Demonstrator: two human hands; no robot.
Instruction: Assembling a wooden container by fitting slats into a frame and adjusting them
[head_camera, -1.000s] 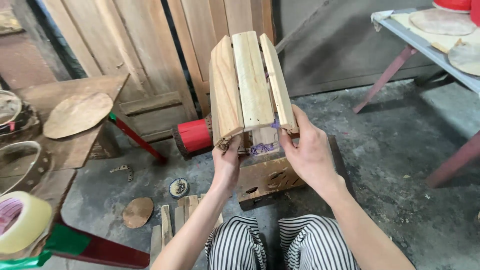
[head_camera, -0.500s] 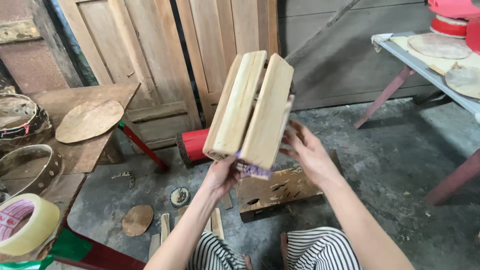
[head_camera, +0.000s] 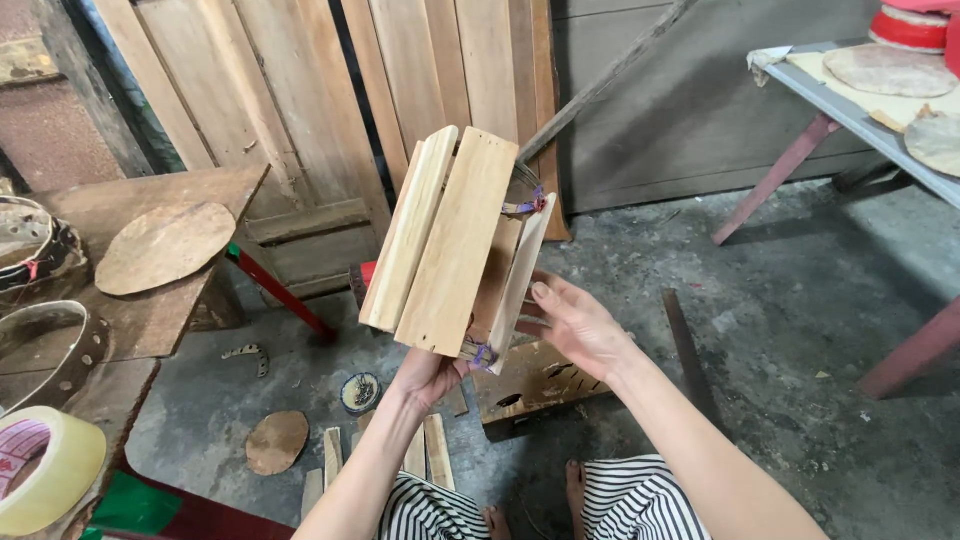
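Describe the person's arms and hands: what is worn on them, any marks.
Both forearms are bare, with no sleeves in view. The left hand and right hand wear no gloves, rings, watch or bands that show. Fingernails look short and unpainted. No marks are visible.

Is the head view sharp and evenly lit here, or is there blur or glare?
Head view: soft, even daylight with no glare; the bundle of wooden slats is sharp, the right hand barely blurred; frame edges bend slightly, as at the tape roll.

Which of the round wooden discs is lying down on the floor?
The small round disc on the concrete beside the loose slats; the larger disc rests on the wooden table at left, others on the grey bench.
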